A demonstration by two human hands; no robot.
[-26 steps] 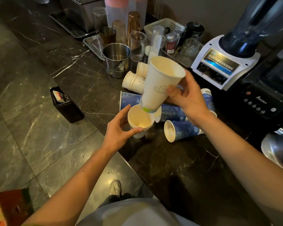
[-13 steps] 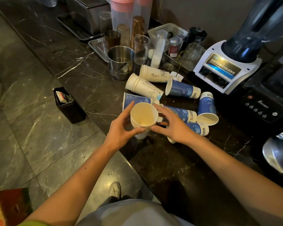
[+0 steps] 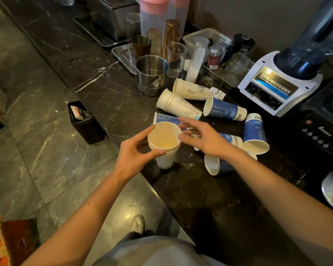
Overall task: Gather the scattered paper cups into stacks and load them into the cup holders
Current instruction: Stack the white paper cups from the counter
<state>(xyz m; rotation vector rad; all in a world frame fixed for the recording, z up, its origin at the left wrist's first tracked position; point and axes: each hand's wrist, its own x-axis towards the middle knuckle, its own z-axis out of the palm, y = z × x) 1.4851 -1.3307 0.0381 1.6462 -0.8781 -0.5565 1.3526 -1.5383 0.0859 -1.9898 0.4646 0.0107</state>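
Several white cups nest in one upright stack (image 3: 164,144) at the near edge of the desk (image 3: 104,89), the left hand (image 3: 133,158) curling thumb and fingers round the rims to steady it. The right hand (image 3: 205,140) hovers just right of it, fingers loosely spread, holding nothing, probably ready for the blue cups (image 3: 224,109) lying beyond.

Upright stack of white cups (image 3: 164,137) stands on the counter (image 3: 104,83). Left hand (image 3: 135,156) grips the stack below the rim from 8 o'clock. Right hand (image 3: 204,139), fingers extended, sits at the rim's 3 o'clock. Two white cup stacks (image 3: 178,103) lie on their sides at 1 o'clock. Blue cups (image 3: 224,109) lie scattered from 2 to 4 o'clock. Steel pail (image 3: 151,75) stands at 12 o'clock.
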